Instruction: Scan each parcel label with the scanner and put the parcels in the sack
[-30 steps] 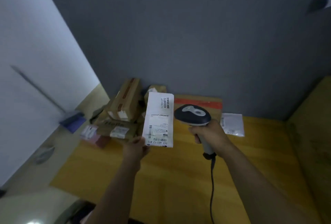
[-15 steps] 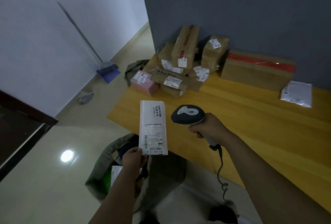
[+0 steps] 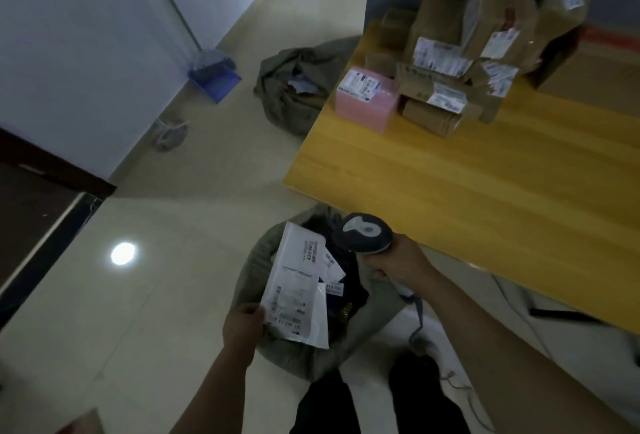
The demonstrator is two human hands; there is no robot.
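My left hand point(image 3: 244, 324) pinches the lower corner of a flat white parcel point(image 3: 296, 283) with a printed label, holding it tilted over the open mouth of an olive-green sack point(image 3: 277, 347) on the floor. Other labelled items show inside the sack. My right hand point(image 3: 403, 260) grips the handle of a dark barcode scanner point(image 3: 363, 232), its head just right of the parcel's top; its cable hangs down beside my leg.
A yellow wooden table point(image 3: 467, 191) stands to the right, with a pile of cardboard parcels point(image 3: 460, 52) and a pink box point(image 3: 365, 97) at its far corner. A second green sack point(image 3: 294, 83) sits on the floor beyond the table. A blue dustpan point(image 3: 214, 78) leans against the wall.
My view has tipped down from the table to the floor. My left hand has carried the white parcel down from beside the scanner to over the sack's mouth; my right hand still holds the scanner.
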